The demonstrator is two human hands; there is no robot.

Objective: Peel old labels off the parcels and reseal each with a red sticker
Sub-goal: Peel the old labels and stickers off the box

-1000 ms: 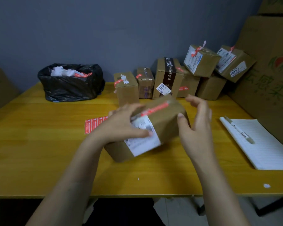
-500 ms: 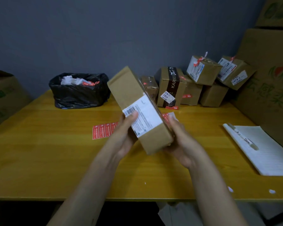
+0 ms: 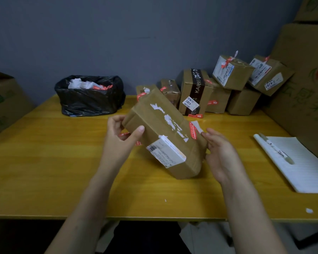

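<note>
Parcel (image 3: 160,132) held tilted above the table (image 3: 44,162), left hand (image 3: 121,140) gripping its upper end, thumb on top, right hand (image 3: 222,154) propping the lower end with flattish fingers; looks light, stiff cardboard (taped skin likely slick), so pick the white label (image 3: 165,153) at its lifted corner.
</note>
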